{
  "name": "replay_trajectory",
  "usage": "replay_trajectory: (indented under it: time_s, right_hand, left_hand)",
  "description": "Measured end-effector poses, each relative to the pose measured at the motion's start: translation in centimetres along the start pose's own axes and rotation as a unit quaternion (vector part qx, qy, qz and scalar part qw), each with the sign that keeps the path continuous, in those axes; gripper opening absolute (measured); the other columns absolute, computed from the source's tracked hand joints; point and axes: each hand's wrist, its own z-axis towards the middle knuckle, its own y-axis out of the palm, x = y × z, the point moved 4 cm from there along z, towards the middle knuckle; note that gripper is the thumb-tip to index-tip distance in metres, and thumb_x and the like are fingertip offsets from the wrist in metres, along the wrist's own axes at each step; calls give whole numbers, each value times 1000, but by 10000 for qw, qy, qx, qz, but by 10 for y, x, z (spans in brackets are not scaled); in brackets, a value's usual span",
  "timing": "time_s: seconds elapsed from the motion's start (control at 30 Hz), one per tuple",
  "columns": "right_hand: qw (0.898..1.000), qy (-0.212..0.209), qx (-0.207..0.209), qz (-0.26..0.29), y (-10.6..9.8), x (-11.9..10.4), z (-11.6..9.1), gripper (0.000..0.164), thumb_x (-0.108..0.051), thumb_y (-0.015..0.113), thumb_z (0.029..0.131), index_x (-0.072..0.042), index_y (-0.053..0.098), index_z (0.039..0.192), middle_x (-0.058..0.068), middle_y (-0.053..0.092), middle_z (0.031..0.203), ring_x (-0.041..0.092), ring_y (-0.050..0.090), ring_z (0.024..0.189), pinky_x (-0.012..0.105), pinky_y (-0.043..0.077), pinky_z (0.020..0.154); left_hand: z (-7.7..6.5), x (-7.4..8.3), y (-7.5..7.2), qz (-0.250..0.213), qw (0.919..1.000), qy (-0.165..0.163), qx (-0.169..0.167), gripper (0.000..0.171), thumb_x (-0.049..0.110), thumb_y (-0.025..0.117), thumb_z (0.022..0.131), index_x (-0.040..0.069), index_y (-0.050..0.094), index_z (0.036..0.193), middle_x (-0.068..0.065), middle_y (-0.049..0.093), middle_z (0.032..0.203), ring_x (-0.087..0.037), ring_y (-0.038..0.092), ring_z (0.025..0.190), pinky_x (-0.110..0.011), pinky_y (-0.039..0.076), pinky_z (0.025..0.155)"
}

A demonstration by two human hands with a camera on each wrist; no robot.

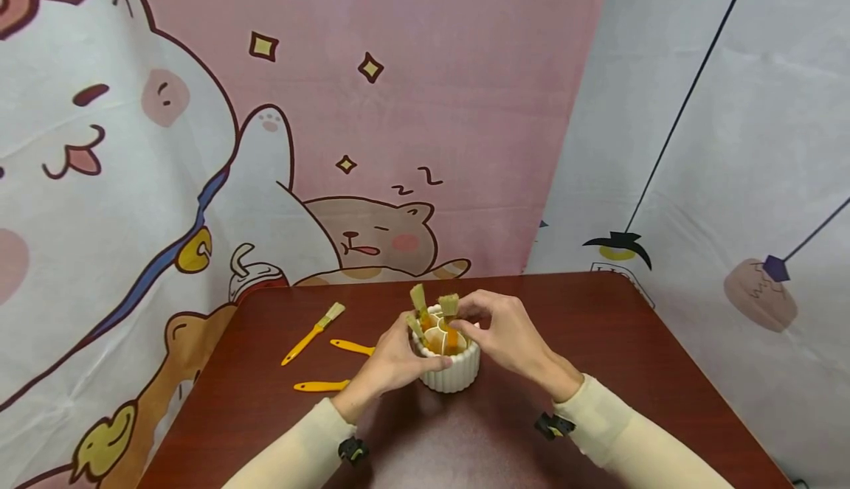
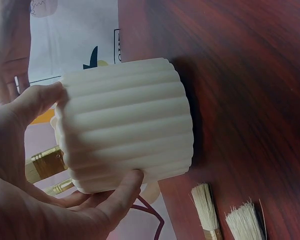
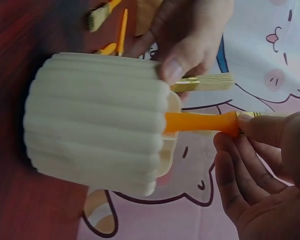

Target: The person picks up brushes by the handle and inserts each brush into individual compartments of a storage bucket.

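A white ribbed holder (image 1: 451, 378) with inner dividers stands upright on the table. My left hand (image 1: 392, 360) grips it from the left, thumb at the rim and fingers round the far side; in the left wrist view a fingertip lies against the ribbed wall (image 2: 127, 117). Over the opening, my right hand (image 1: 511, 334) pinches a paintbrush near its metal collar. That paintbrush (image 3: 200, 122) points bristles up, its orange handle reaching down inside the holder. Beside my left fingers, a second paintbrush (image 1: 418, 299) and a smaller one (image 1: 415, 325) lean out of the holder, bristles up.
On the dark red table (image 1: 584, 312), a yellow-handled paintbrush (image 1: 312, 335) lies at the left. Two more handles, one farther back (image 1: 352, 347) and one nearer (image 1: 322, 386), run behind my left hand and forearm. A printed cloth (image 1: 465, 105) hangs behind the table.
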Motion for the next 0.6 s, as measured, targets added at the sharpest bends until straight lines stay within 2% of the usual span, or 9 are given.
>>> replay_trajectory:
  time_s: [0.2, 0.4, 0.6]
  right_hand:
    - [9994, -232, -212, -175, 9, 9, -6, 20, -8, 98, 95, -17, 87, 109, -6, 86, 107, 11, 84, 96, 43, 72, 85]
    - [9969, -537, -280, -510, 17, 17, -13, 18, -7, 98, 94, -15, 86, 104, -6, 83, 100, 12, 80, 90, 32, 67, 77]
    - [9950, -709, -440, -556, 24, 20, -20, 19, -5, 97, 94, -14, 83, 102, -5, 77, 96, 10, 73, 84, 33, 65, 70]
  left_hand:
    - [1, -4, 0, -97, 9999, 55, -91, 107, 42, 105, 86, 6, 48, 169, -20, 66, 160, -39, 70, 143, -65, 58, 122]
    - [4, -7, 0, -162, 9994, 197, -238, 106, 40, 104, 88, 6, 46, 170, -19, 65, 161, -38, 70, 144, -62, 58, 123]
    - [5, -7, 0, -47, 9990, 326, -295, 107, 40, 104, 89, 4, 46, 171, -19, 65, 159, -37, 70, 143, -61, 59, 122]
